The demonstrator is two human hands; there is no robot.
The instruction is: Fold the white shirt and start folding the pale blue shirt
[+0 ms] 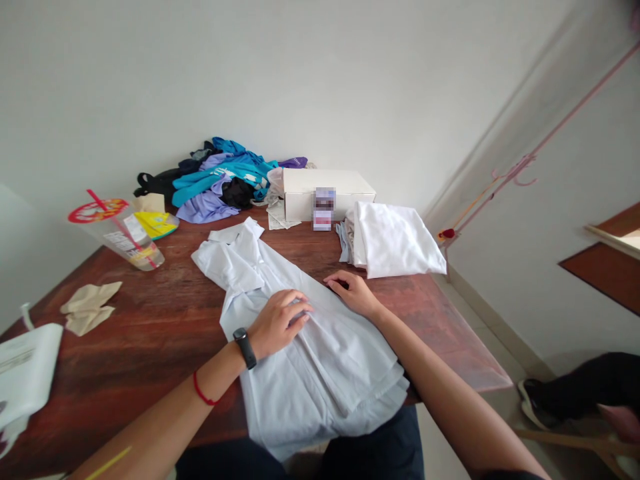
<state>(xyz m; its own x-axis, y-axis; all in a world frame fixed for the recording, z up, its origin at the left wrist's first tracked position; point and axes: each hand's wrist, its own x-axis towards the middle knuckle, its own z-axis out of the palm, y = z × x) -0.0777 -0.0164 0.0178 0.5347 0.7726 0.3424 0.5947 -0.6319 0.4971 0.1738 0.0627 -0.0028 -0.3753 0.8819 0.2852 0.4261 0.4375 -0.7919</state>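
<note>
A pale blue-white collared shirt [295,360] lies lengthwise on the dark red-brown table [165,307], its collar toward the back and its hem hanging over the front edge. On the middle of the shirt rests my left hand [281,323], fingers slightly bent and apart, with a black band on the wrist. My right hand [353,292] lies at the shirt's right edge, palm down, its fingers loosely extended and apart. Neither hand visibly grips the cloth. Just beyond my right hand sits a stack of folded white cloth [400,240].
A clothes pile [225,173] and a white box [327,183] stand against the wall. At the left are a plastic cup [125,233], a yellow packet [155,225], a crumpled napkin [90,307] and a white device [30,370]. A small card [324,208] leans on the box.
</note>
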